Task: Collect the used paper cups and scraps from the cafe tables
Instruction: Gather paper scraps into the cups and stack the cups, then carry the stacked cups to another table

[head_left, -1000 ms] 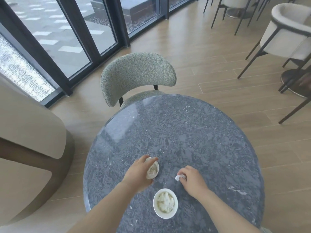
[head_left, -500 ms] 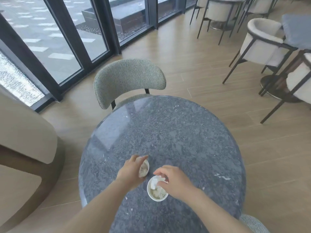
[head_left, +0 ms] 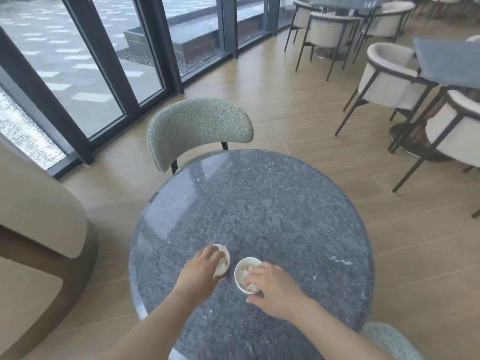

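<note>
A speckled grey-green seat (head_left: pixel 389 341) pokes out at the lower right, under the rim of the round worktop (head_left: pixel 259 203). The worktop is a polished slab of dark blue-grey stone that mirrors the window light.

Two bare forearms reach over its near half. The left hand (head_left: pixel 201 271) has its fingers curled round the left paper cup (head_left: pixel 224 258). The right hand (head_left: pixel 272 287) grasps the right paper cup (head_left: pixel 244 268), fingers hooked over its near rim. The cups sit just beside each other, and crumpled white scraps (head_left: pixel 252 287) show in both. A pale fleck (head_left: pixel 340 260) lies on the stone to the right, well apart from the cups.

At the far edge a grey-green chair (head_left: pixel 200 128) is tucked in, its curved back toward the windows. A large rounded beige furnishing (head_left: pixel 39 216) crowds the left side.

Light wood-look floor planks (head_left: pixel 285 105) run to dark-framed, full-height glass panes (head_left: pixel 78 61) that look onto paving. At the far right, cream armchairs (head_left: pixel 389 74) on thin dark legs ring another grey table (head_left: pixel 446 61).
</note>
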The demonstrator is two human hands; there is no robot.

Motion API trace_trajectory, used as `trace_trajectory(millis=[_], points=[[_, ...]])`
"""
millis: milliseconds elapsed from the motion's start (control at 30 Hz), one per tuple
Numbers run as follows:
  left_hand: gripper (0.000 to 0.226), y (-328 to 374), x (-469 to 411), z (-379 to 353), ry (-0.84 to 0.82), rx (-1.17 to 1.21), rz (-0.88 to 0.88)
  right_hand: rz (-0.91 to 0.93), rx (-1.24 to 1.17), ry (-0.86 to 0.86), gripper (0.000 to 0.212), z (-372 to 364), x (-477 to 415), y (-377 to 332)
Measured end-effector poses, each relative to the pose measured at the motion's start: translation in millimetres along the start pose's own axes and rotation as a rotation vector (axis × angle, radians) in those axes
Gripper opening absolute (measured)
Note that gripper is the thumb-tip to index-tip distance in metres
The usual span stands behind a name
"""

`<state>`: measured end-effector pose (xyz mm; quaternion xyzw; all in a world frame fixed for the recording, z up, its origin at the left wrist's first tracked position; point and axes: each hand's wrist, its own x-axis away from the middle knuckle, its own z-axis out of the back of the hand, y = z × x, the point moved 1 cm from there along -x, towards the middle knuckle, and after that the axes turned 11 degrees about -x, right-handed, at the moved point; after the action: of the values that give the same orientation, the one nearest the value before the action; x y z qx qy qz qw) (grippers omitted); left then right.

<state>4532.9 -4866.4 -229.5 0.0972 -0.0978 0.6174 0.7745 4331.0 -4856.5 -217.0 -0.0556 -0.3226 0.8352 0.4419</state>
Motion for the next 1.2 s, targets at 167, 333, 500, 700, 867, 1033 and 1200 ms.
trace_trajectory(millis=[167, 333, 500, 700, 867, 1033, 1200], points=[[0.028, -11.5, 3.5, 13.6, -0.193, -0.215, -0.046, -0.049, 0.218, 0.015, 0.021, -10.1, -4.0, -12.1], [0.025, -15.5, 5.4, 34.7, -0.066, -0.143, -0.116, -0.196, 0.082, 0.191, 0.027, -3.7, 1.3, -25.7], [0.028, -21.2, 24.6, 58.8, 0.102, -0.008, -0.3, -0.283, -0.081, 0.456, 0.013, 0.3, 19.9, -50.8], [0.03, -11.2, 47.9, 81.7, 0.216, 0.018, -0.51, -0.382, -0.135, 0.687, 0.012, -9.3, 53.8, -93.8], [0.027, 14.0, 72.5, 96.8, 0.278, 0.124, -0.724, -0.484, -0.112, 0.895, 0.018, -18.1, 108.6, -131.2], [0.03, 56.7, 103.7, 105.9, 0.295, 0.201, -0.889, -0.631, -0.058, 1.022, 0.015, -31.3, 171.4, -162.1], [0.026, 99.6, 138.9, 96.4, 0.268, 0.218, -1.033, -0.75, -0.051, 1.118, 0.017, -53.8, 231.7, -178.3]])
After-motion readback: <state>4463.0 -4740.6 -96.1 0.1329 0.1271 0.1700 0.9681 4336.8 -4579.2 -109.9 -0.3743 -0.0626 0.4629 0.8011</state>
